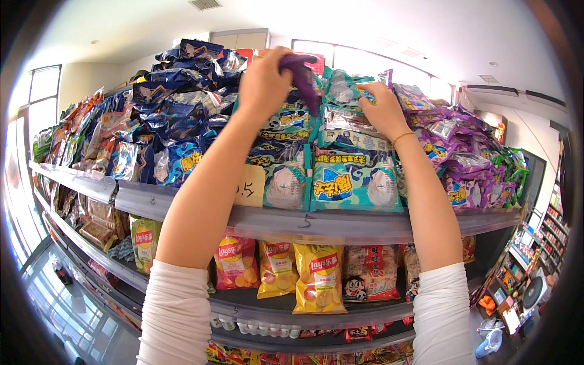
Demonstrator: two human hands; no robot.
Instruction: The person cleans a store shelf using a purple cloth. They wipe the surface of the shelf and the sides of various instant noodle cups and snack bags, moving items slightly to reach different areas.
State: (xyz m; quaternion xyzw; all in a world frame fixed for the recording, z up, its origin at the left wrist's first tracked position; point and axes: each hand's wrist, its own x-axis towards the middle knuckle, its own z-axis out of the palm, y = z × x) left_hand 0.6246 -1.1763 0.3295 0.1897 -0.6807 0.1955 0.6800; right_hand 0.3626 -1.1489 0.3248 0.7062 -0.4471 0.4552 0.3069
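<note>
My left hand [267,84] is raised over the top shelf, closed on a dark purple cloth [301,75] that hangs from the fingers and is blurred. Behind and below it stand stacked teal snack packets [287,180]. My right hand [385,109] touches the upper packets of the neighbouring teal stack [353,180], thumb and forefinger apart; whether it grips one is unclear. A thin bracelet [404,135] circles the right wrist. Both forearms reach up past the clear price rail [315,223] of the shelf.
Dark blue packets [169,100] pile high at left, purple packets [456,155] at right. A handwritten price card [248,187] stands before the teal packets. Yellow Lay's bags [319,278] and a rice-cracker bag [372,273] fill the shelf below. A blue bin [489,344] stands at lower right.
</note>
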